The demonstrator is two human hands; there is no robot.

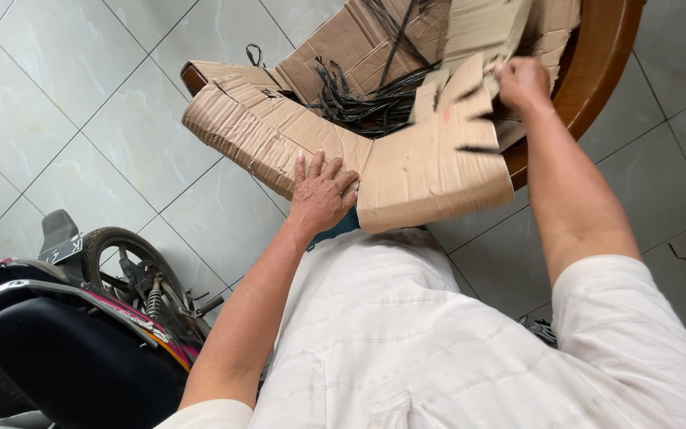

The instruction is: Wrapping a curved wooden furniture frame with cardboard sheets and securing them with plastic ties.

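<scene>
- Cardboard sheet (430, 171) is bending over the wooden chair (597, 63); left hand (323, 191) is pressing flat, fingers released, steadying it.
- Right hand (522, 83) is gripping its top edge, fingers clenched.

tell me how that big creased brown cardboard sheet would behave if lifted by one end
The big creased brown cardboard sheet would probably sag and fold along its creases, since it already bends between the left hand and the right hand. It looks light for its size. The slits cut near its right edge could tear further.
</scene>
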